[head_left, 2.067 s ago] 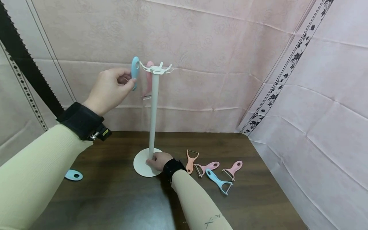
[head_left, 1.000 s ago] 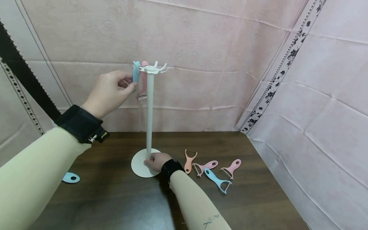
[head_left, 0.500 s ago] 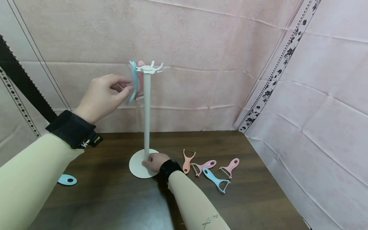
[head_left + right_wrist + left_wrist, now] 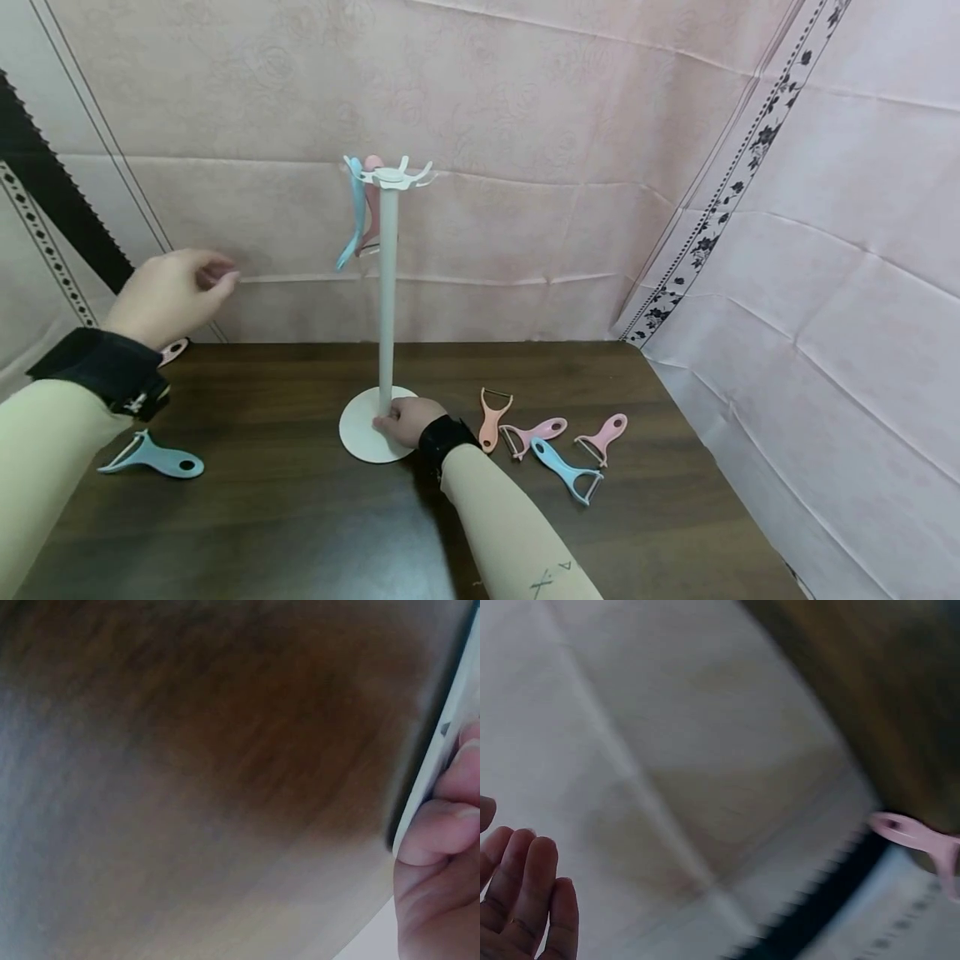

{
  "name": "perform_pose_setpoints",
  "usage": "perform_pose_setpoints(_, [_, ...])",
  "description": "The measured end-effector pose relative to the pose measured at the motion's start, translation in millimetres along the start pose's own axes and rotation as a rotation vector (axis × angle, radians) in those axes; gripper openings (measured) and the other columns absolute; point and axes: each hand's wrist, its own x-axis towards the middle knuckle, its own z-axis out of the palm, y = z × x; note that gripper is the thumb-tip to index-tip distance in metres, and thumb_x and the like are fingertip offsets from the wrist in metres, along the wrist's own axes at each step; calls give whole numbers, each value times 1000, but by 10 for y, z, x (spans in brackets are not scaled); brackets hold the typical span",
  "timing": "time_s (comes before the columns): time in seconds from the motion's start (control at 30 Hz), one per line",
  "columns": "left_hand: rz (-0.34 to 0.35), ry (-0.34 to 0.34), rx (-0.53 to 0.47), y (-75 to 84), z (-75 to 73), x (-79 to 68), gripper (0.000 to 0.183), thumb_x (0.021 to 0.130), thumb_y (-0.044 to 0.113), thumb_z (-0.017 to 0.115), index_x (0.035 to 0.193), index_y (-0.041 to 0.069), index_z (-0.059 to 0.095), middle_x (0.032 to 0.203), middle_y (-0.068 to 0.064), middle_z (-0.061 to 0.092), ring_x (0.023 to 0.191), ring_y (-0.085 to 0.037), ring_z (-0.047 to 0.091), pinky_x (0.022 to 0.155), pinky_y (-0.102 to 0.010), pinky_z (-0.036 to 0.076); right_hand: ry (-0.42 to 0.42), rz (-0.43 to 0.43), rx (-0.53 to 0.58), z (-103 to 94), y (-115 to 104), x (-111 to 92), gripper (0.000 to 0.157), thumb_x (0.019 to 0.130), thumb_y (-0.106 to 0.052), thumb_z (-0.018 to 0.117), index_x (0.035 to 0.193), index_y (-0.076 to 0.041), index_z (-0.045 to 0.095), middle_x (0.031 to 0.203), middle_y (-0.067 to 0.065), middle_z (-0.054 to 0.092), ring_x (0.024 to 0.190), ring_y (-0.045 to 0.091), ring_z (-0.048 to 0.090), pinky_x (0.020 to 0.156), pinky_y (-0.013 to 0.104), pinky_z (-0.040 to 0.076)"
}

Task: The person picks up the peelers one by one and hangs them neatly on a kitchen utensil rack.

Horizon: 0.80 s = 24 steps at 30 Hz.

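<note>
A white stand (image 4: 387, 308) with a ring of hooks on top rises from a round base. My right hand (image 4: 412, 421) grips the foot of its pole; in the right wrist view curled fingers (image 4: 442, 825) press on the base. From the hooks hang a blue peeler (image 4: 357, 208) and, partly behind it, a pink peeler (image 4: 372, 221). Off to the left, my left hand (image 4: 172, 292) is in the air, fingers loosely bent and holding nothing. Beneath it a pink peeler (image 4: 175, 350) lies at the table's far edge, partly hidden by the wrist; the left wrist view shows its handle (image 4: 915, 836).
Another blue peeler (image 4: 172, 461) lies on the dark wooden table (image 4: 300, 533) by my left forearm. Right of the stand lie an orange peeler (image 4: 491, 425), two pink peelers (image 4: 543, 429) and a blue one (image 4: 558, 465). Patterned cloth hangs behind and at the sides.
My left hand hung the blue peeler on a hook, let go of it, and moved left and down. My right hand has stayed at the stand's foot.
</note>
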Motion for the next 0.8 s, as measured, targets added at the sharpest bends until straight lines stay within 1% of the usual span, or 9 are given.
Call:
perform_pose_setpoints(0.1, [-53,-62,40,-319,78,-106,35,96,27,56,111,-4,62,96,-25,65,83,-38,61,68,-56,45,10,-16,-2,-35,-27,-47,35,96,-44,57,74,-17,57,60,-7,52,58,10,48,54,24,38])
perform_pose_setpoints(0.17, [-71,-98,64,-493,128,-178,34,96,25,56,110,-6,62,96,-27,64,82,-40,61,69,-57,45,12,-17,0,-45,-37,-59,35,96,-43,57,73,-16,56,60,-7,51,58,10,47,53,24,38])
perform_pose_setpoints(0.3, [-111,-158,109,-796,217,-331,30,93,19,57,106,-8,62,94,-29,64,78,-40,61,67,-56,45,11,-6,3,-13,-30,-22,35,95,-44,57,73,-17,57,60,-7,53,58,10,48,53,24,39])
perform_pose_setpoints(0.43, [-185,-242,144,-1094,280,-494,34,91,18,57,102,-14,60,86,-30,63,68,-35,59,59,-51,45,10,-2,-5,67,-6,66,35,94,-47,57,73,-19,57,61,-7,54,58,10,49,54,24,39])
perform_pose_setpoints(0.53, [-237,-292,173,-1310,312,-616,37,90,16,57,100,-19,56,84,-33,60,67,-37,58,59,-51,44,6,-1,-1,119,-17,116,36,94,-49,58,72,-20,57,61,-7,54,58,10,49,54,25,40])
perform_pose_setpoints(0.6, [-274,-309,181,-1422,327,-686,39,88,14,58,101,-22,53,85,-35,58,68,-40,56,60,-53,43,-4,3,7,141,-37,130,37,93,-50,57,72,-20,57,61,-7,53,58,10,49,53,25,40])
perform_pose_setpoints(0.67, [-307,-309,199,-1495,340,-743,40,87,12,59,103,-23,51,88,-38,57,70,-42,56,61,-54,43,-11,8,19,139,-68,119,37,93,-51,57,72,-20,57,61,-7,53,58,10,49,53,25,40])
perform_pose_setpoints(0.73, [-336,-301,215,-1522,369,-786,39,85,11,60,101,-23,50,83,-35,56,65,-39,54,58,-51,43,-9,14,26,129,-96,90,37,93,-50,58,72,-19,57,61,-6,52,58,10,48,53,25,39])
perform_pose_setpoints(0.8, [-354,-292,255,-1511,411,-822,36,83,10,62,98,-21,51,76,-31,54,63,-37,51,55,-48,42,-3,18,20,117,-114,52,37,93,-49,58,72,-19,56,60,-6,51,57,10,47,53,25,39])
